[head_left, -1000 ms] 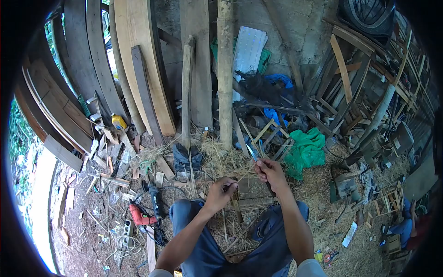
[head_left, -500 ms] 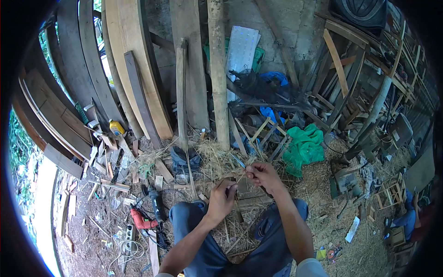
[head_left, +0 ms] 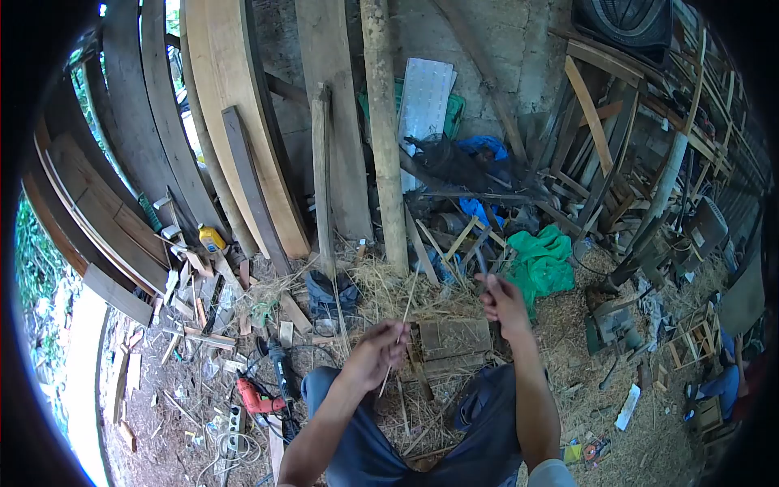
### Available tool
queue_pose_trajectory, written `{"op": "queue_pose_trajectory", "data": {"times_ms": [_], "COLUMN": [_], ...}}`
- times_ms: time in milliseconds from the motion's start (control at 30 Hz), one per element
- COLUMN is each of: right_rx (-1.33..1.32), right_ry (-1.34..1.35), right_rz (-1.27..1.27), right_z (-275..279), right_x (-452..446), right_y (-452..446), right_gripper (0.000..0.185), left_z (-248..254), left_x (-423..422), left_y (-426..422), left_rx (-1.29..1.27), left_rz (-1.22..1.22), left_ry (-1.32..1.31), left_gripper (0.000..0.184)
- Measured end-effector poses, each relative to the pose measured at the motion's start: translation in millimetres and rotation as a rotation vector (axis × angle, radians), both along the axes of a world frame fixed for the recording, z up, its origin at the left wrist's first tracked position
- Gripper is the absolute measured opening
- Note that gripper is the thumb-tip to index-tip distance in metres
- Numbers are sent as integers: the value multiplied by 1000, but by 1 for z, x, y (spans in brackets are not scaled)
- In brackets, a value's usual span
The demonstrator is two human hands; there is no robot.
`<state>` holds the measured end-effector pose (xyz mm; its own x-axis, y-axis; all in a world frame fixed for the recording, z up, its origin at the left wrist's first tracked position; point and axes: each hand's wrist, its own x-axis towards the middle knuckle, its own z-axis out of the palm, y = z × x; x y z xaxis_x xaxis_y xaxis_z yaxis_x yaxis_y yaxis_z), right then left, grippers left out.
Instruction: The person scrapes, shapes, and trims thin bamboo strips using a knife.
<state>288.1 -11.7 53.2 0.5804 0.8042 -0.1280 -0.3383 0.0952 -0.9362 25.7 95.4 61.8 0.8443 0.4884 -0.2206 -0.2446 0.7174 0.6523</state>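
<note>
My left hand [head_left: 376, 355] is closed round a thin pale strip [head_left: 411, 296], which looks like split bamboo and slants up and away to the right. Apart from it, to the right, my right hand [head_left: 505, 307] grips a knife [head_left: 482, 261] with its narrow blade pointing up and away. Most of the knife's handle is hidden by the fingers. Below and between the hands, a flat wooden board [head_left: 454, 339] lies on the shavings in front of my knees. A darker piece of wood [head_left: 419, 365] lies beside the board's left end.
A red power drill [head_left: 256, 398] and a grinder [head_left: 281, 367] lie left of my legs with cables. Tall planks [head_left: 235, 97] lean at the back left. A green plastic bag [head_left: 542, 258] lies ahead right. Another person [head_left: 722, 381] sits at the far right.
My hands have moved apart: the right, with the knife, went right and its blade now points more upright. The left moved slightly down and left, and its strip now shows clearly.
</note>
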Motion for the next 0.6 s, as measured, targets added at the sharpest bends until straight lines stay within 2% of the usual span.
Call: {"op": "queue_pose_trajectory", "data": {"times_ms": [33,167,233,267,300,367,433,500,567,600], "right_rx": [-17,-8,-92,-59,-65,-111,-168,-124,-157,-269], "right_ry": [-30,-82,-198,-154,-155,-269,-359,-663,-615,-788], "right_rz": [81,74,84,179,179,203,223,264,280,274], "right_z": [2,-12,-15,-12,-12,-15,-21,-49,-56,-72], "right_x": [-8,-34,-44,-45,-47,-48,-44,-31,-20,-8], "right_y": [3,18,20,18,18,21,23,33,31,28], "right_gripper": [30,33,38,38,38,32,25,24,21,20], "left_z": [-3,6,13,-5,-10,-22,-21,-24,-41,-48], "left_x": [9,48,61,69,74,84,91,94,96,96], "left_y": [6,24,31,43,46,52,52,54,66,71], "left_rx": [1,98,299,498,491,551,521,635,642,676], "left_rz": [-2,142,246,309,309,357,395,447,421,390], "left_ry": [4,40,153,159,159,55,67,54,59,81], "left_gripper": [11,14,11,12,12,10,9,11,14,12]}}
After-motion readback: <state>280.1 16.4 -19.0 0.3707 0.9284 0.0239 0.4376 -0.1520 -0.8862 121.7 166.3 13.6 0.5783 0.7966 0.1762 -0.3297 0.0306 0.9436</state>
